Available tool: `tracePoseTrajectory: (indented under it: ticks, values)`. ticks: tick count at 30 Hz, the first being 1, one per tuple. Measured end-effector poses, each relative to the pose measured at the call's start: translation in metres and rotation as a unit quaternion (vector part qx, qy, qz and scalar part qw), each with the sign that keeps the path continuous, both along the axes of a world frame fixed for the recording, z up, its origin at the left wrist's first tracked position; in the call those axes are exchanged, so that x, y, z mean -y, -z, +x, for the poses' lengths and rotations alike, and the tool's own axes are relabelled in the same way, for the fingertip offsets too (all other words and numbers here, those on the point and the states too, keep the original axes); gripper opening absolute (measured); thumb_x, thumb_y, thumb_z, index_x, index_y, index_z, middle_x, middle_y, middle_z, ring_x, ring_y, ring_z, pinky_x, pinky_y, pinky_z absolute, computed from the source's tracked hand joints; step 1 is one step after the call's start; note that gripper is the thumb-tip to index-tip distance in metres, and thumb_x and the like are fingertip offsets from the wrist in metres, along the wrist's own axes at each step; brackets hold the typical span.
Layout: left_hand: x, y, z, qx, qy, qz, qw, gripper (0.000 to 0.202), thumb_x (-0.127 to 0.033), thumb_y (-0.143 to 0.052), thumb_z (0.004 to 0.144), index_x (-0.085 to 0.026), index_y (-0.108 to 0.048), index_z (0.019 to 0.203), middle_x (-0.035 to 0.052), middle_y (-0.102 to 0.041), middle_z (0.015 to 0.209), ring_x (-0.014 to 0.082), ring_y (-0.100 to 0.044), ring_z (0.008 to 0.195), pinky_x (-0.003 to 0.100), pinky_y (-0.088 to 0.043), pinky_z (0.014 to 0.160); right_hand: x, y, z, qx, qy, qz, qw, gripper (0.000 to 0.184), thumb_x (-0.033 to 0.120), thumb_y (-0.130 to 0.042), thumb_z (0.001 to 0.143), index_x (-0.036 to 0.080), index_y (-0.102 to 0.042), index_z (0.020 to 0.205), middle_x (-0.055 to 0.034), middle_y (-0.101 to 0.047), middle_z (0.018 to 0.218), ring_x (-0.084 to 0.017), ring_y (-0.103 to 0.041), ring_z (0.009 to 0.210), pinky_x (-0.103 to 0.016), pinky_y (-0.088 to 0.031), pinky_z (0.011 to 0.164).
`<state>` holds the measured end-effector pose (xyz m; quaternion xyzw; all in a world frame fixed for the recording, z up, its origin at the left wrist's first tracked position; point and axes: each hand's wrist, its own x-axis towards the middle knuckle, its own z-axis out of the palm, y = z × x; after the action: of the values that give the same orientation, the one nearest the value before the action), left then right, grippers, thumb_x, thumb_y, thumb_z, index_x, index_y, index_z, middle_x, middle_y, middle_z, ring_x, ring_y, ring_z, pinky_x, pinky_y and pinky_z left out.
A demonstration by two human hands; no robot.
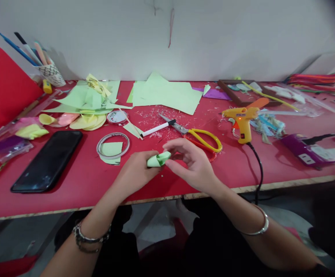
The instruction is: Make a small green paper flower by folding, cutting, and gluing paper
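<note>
A small piece of light green paper [155,160], rolled into a curl, is held over the table's front edge. My left hand [137,169] is closed round its left end, and the fingertips there are partly hidden. From the other side, my right hand [192,165] has its thumb and curved fingers at the paper's right end. Just beyond my hands lie a black and white pen [158,128] and scissors [197,134] with yellow and red handles. Left of my left hand, a roll of tape [113,146] rests on a green paper scrap [117,148].
A yellow glue gun [242,119] stands at the right, its black cord [259,165] hanging over the edge. Beside it is a purple power socket [300,150]. A black phone [47,161] lies left. Green sheets [167,92] and a pen cup [52,74] are along the wall.
</note>
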<state>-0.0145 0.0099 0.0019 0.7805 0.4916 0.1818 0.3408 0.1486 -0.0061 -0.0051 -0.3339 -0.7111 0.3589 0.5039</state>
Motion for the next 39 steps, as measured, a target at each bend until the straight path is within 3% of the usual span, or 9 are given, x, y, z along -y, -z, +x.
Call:
tracePoseTrajectory:
  ticks: [3, 7, 12, 18, 25, 36, 39]
  values:
    - [0.000, -0.001, 0.000, 0.130, 0.047, -0.067, 0.988, 0.015, -0.027, -0.051, 0.072, -0.015, -0.048, 0.065, -0.0036, -0.048, 0.061, 0.0095, -0.045, 0.058, 0.018, -0.035, 0.052, 0.003, -0.004, 0.002, -0.033, -0.043, -0.016, 0.998, 0.029, 0.016, -0.058, 0.077, 0.020, -0.052, 0.105, -0.0031, -0.055, 0.092, -0.011, -0.055, 0.083, -0.024, -0.050, 0.072]
    - [0.001, -0.004, 0.002, 0.203, 0.099, -0.092, 0.970, 0.019, -0.027, -0.055, 0.069, -0.014, -0.044, 0.061, -0.0038, -0.041, 0.061, 0.0082, -0.039, 0.058, 0.018, -0.035, 0.054, 0.006, -0.011, 0.003, -0.001, -0.054, 0.032, 0.998, 0.026, 0.018, -0.060, 0.076, 0.020, -0.057, 0.102, -0.0041, -0.056, 0.093, -0.013, -0.055, 0.083, -0.026, -0.050, 0.071]
    - [0.001, -0.001, 0.000, 0.248, 0.149, -0.129, 0.948, 0.016, -0.025, -0.059, 0.066, -0.013, -0.048, 0.065, -0.0027, -0.043, 0.062, 0.0088, -0.041, 0.060, 0.019, -0.037, 0.054, 0.009, -0.018, 0.003, 0.047, -0.061, 0.064, 0.995, 0.026, 0.019, -0.062, 0.075, 0.019, -0.059, 0.102, -0.0039, -0.056, 0.090, -0.012, -0.054, 0.078, -0.025, -0.050, 0.067]
    - [0.002, -0.006, -0.001, 0.267, 0.187, -0.164, 0.931, 0.010, -0.019, -0.057, 0.065, -0.013, -0.050, 0.065, -0.0031, -0.046, 0.062, 0.0077, -0.042, 0.058, 0.018, -0.038, 0.053, 0.013, -0.020, 0.001, 0.022, -0.079, 0.066, 0.994, 0.025, 0.019, -0.062, 0.076, 0.020, -0.061, 0.100, -0.0018, -0.055, 0.085, -0.010, -0.052, 0.074, -0.022, -0.048, 0.062]
    - [0.004, -0.009, -0.001, 0.236, 0.192, -0.170, 0.937, 0.009, -0.020, -0.056, 0.067, -0.013, -0.050, 0.065, -0.0024, -0.049, 0.063, 0.0092, -0.045, 0.062, 0.019, -0.041, 0.057, 0.014, -0.019, -0.001, 0.013, -0.080, 0.055, 0.995, 0.024, 0.020, -0.062, 0.076, 0.022, -0.061, 0.100, -0.0009, -0.055, 0.084, -0.009, -0.052, 0.071, -0.022, -0.047, 0.059]
    - [0.004, -0.007, -0.001, 0.227, 0.150, -0.198, 0.942, 0.005, -0.017, -0.056, 0.065, -0.013, -0.053, 0.067, -0.0024, -0.048, 0.065, 0.0096, -0.044, 0.062, 0.021, -0.039, 0.056, 0.014, -0.017, -0.002, 0.031, -0.070, 0.032, 0.997, 0.016, 0.022, -0.060, 0.077, 0.021, -0.061, 0.093, -0.0022, -0.056, 0.083, -0.010, -0.052, 0.070, -0.022, -0.046, 0.057]
    - [0.004, -0.005, 0.001, 0.232, 0.131, -0.200, 0.943, 0.009, -0.020, -0.057, 0.065, -0.014, -0.051, 0.065, -0.0026, -0.045, 0.064, 0.0103, -0.043, 0.064, 0.022, -0.039, 0.058, 0.013, -0.015, -0.002, 0.016, -0.065, 0.029, 0.997, 0.021, 0.019, -0.058, 0.078, 0.021, -0.058, 0.099, -0.0024, -0.056, 0.087, -0.009, -0.051, 0.070, -0.021, -0.045, 0.057]
